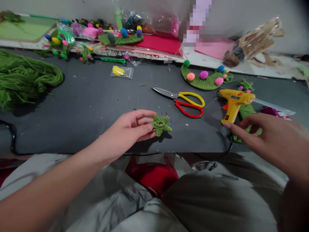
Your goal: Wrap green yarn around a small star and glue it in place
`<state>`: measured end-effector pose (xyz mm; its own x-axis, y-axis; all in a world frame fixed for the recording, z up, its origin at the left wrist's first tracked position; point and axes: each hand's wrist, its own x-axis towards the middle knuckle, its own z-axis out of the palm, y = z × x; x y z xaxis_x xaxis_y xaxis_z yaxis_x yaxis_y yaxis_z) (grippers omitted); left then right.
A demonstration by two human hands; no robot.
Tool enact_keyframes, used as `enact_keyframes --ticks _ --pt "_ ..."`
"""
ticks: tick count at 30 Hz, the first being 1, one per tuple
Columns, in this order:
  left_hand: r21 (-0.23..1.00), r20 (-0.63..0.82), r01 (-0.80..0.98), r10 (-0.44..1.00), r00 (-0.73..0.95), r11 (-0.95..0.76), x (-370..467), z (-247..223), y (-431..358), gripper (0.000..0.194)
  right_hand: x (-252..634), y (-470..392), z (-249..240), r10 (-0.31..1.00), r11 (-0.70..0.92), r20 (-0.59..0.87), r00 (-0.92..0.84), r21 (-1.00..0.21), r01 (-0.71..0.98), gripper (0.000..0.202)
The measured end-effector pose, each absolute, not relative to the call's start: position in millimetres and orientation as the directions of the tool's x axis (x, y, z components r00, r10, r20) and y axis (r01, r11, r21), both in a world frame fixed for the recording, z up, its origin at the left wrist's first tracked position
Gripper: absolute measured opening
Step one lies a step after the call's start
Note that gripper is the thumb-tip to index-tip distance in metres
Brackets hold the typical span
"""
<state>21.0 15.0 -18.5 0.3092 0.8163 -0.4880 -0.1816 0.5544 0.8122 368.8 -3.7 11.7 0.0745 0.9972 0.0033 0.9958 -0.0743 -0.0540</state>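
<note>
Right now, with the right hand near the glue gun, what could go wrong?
The right hand reaches toward the glue gun; its nozzle may be hot, so a loose grab could burn fingers. The gun's cord trails off the table edge and might snag. The left hand pinches the star only lightly, so it could slip.

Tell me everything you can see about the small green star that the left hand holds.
The green star looks wound from green yarn, with short pointed arms around a ringed centre. It lies almost flat on the dark grey mat, near its front edge. The left hand pinches its left side with its fingertips. The scissors lie apart, behind it.
</note>
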Motion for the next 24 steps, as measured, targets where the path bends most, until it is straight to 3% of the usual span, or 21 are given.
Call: enact_keyframes --ticks 3,6,10,15,24 --pt "0.816 -0.491 -0.169 0.818 0.3 0.552 23 -19 15 0.029 330 -7 13 0.934 0.352 0.09 -0.346 -0.404 0.844 0.024" --pt "0.814 -0.505 -0.141 0.807 0.307 0.564 26 -20 14 0.03 295 -5 11 0.798 0.554 0.124 -0.589 -0.534 0.638 0.016" --pt "0.8 -0.509 -0.103 0.758 0.408 0.592 27 -20 12 0.03 274 3 7 0.743 0.571 0.153 -0.652 -0.652 0.498 0.021" --pt "0.844 -0.482 0.065 0.7 0.527 0.533 25 -16 13 0.032 269 24 5 0.642 0.538 0.117 -0.758 -0.773 0.336 0.025" --pt "0.848 -0.491 0.2 0.584 0.646 0.491 18 -18 17 0.044 259 38 16 0.435 0.534 -0.018 -0.9 -0.8 0.274 0.036"
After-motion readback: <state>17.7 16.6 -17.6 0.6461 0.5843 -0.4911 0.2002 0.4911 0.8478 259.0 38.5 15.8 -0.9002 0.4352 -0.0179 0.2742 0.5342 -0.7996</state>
